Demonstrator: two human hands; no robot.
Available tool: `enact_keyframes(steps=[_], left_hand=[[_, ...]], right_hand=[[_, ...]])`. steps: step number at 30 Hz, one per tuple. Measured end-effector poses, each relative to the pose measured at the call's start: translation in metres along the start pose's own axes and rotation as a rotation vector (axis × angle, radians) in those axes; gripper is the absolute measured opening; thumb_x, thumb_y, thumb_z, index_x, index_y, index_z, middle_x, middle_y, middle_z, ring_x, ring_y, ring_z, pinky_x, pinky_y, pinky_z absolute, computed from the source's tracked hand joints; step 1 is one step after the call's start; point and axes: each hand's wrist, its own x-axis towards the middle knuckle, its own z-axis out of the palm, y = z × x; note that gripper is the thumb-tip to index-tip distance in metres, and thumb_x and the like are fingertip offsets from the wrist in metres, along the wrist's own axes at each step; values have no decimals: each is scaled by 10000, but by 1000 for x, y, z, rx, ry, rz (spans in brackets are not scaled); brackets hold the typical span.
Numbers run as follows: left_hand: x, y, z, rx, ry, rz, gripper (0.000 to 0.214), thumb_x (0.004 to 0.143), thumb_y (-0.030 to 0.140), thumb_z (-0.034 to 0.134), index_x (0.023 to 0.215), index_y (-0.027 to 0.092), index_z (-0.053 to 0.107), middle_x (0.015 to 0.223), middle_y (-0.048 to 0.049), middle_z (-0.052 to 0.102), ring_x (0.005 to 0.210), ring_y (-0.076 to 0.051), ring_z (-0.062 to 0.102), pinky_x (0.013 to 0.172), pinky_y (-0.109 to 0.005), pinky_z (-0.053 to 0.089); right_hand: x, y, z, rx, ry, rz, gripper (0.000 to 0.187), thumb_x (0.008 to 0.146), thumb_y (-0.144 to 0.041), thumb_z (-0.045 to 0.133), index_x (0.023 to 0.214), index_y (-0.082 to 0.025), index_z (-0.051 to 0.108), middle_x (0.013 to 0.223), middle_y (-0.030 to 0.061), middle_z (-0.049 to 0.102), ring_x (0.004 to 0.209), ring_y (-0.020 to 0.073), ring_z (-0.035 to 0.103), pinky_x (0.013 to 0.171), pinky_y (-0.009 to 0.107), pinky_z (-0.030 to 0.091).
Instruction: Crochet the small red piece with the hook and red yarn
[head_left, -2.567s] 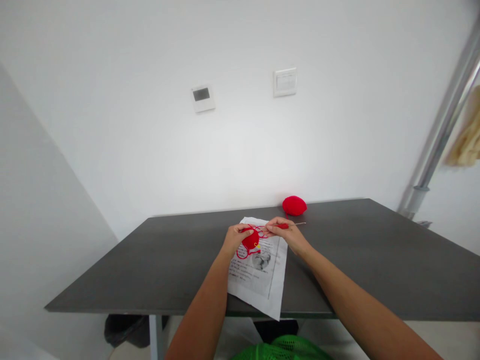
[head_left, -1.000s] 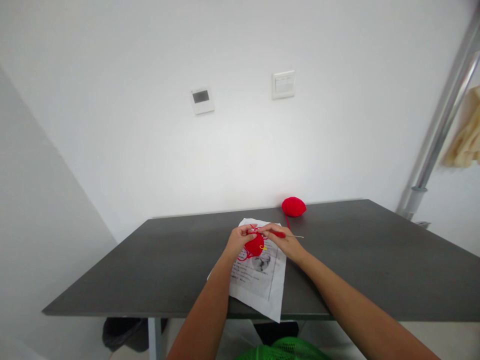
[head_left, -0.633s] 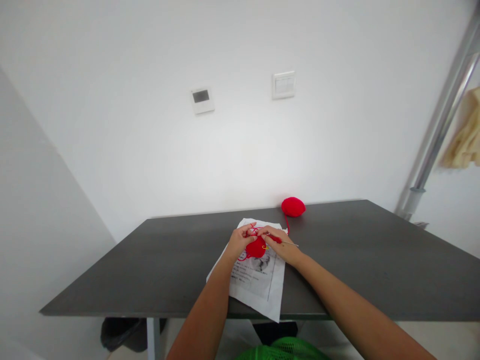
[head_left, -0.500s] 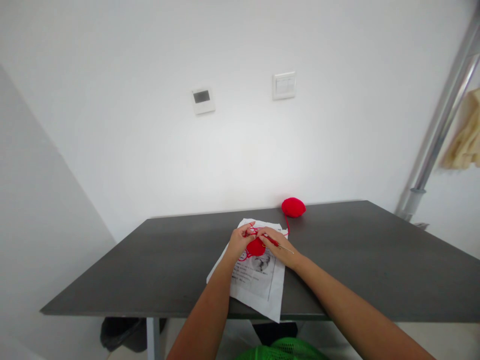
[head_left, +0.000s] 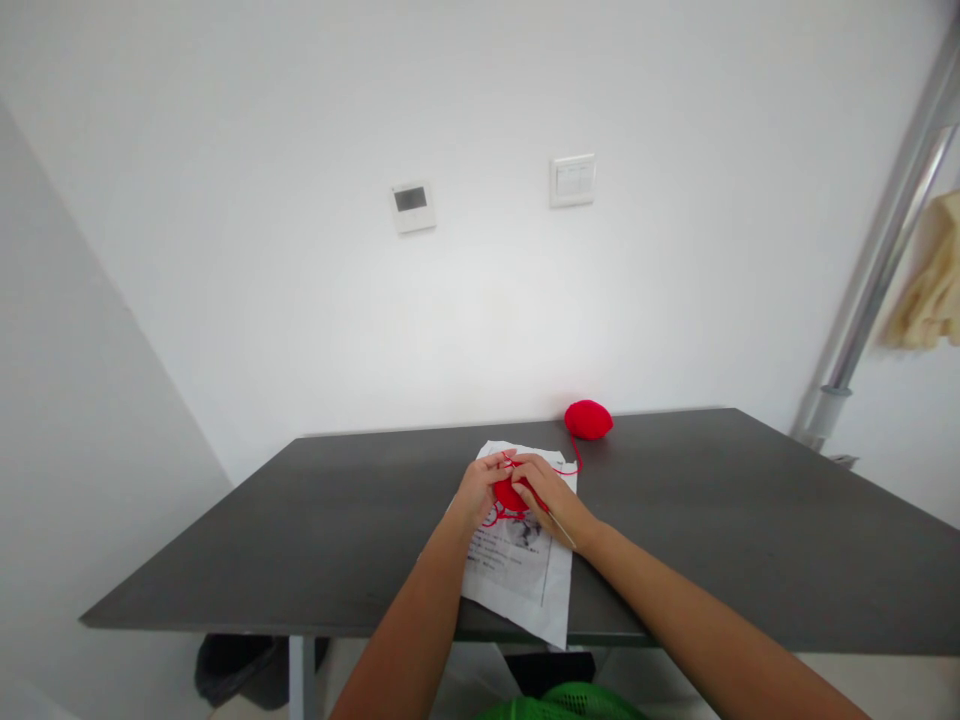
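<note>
My left hand is closed on a small red crochet piece, held just above a printed paper sheet on the dark grey table. My right hand pinches a thin crochet hook whose metal shaft points down and right toward my wrist. The hook's tip is hidden among my fingers at the red piece. A red strand runs from my hands to a red yarn ball at the table's far edge.
A white wall rises directly behind the table, with a thermostat and a light switch. A metal pole slants at the right beside a cream cloth. A green basket and a black bin sit below the table.
My right hand has turned the hook from pointing right to pointing down toward my wrist and closed in on the red piece. Both hands sank slightly toward the paper.
</note>
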Motion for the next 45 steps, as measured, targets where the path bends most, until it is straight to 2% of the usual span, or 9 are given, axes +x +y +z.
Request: enact_keyframes(steps=[3, 7, 13, 18, 27, 33, 39, 45], left_hand=[[0, 2, -4, 16, -64, -42, 446, 541, 161, 750, 971, 100, 649, 907, -110, 673, 824, -197, 610, 793, -304, 414], [-2, 5, -7, 72, -165, -69, 432, 563, 162, 732, 981, 90, 652, 898, -119, 675, 813, -205, 615, 781, -304, 416], [-6, 9, -12, 134, -239, -114, 430, 583, 135, 712, 1006, 90, 650, 934, -131, 671, 775, -187, 618, 732, -278, 419], [-4, 10, -18, 119, -192, -118, 462, 578, 140, 718, 1029, 85, 640, 882, -128, 673, 708, -161, 601, 682, -267, 416], [-6, 9, -11, 169, -115, -33, 436, 563, 161, 740, 990, 120, 659, 845, -87, 679, 704, -145, 591, 685, -254, 413], [-6, 13, -14, 164, -81, -41, 465, 538, 164, 753, 991, 124, 657, 809, -78, 673, 673, -144, 591, 662, -256, 416], [-6, 17, -21, 173, -78, -34, 472, 548, 185, 753, 1002, 120, 643, 780, -73, 667, 693, -164, 610, 689, -284, 436], [-9, 21, -21, 193, -136, -72, 430, 572, 158, 736, 990, 107, 649, 784, -85, 675, 726, -178, 622, 718, -298, 449]], right_hand=[[0, -1, -3, 84, -4, 45, 123, 891, -216, 385, 864, -209, 505, 987, 72, 551, 948, 196, 516, 862, 361, 427], [1, 2, -5, 197, 11, 181, 128, 877, -262, 418, 881, -207, 533, 971, 55, 592, 936, 194, 547, 851, 343, 431], [3, 8, -11, 292, 47, 374, 142, 811, -287, 510, 845, -201, 618, 886, 46, 651, 858, 200, 592, 816, 347, 449], [5, 9, -15, 398, 46, 392, 153, 790, -309, 561, 822, -194, 656, 857, 43, 681, 841, 201, 616, 799, 331, 464], [4, 10, -14, 322, 49, 334, 162, 800, -309, 566, 875, -204, 665, 884, 46, 678, 862, 198, 618, 808, 338, 470], [3, 9, -16, 294, 80, 248, 154, 806, -297, 567, 876, -213, 676, 892, 55, 682, 869, 199, 619, 817, 345, 471], [5, 5, -17, 360, 124, 313, 164, 794, -320, 580, 840, -201, 683, 866, 53, 688, 838, 199, 620, 794, 332, 471], [7, 9, -16, 526, 178, 442, 221, 776, -370, 589, 765, -166, 672, 731, 39, 666, 702, 172, 598, 673, 295, 474]])
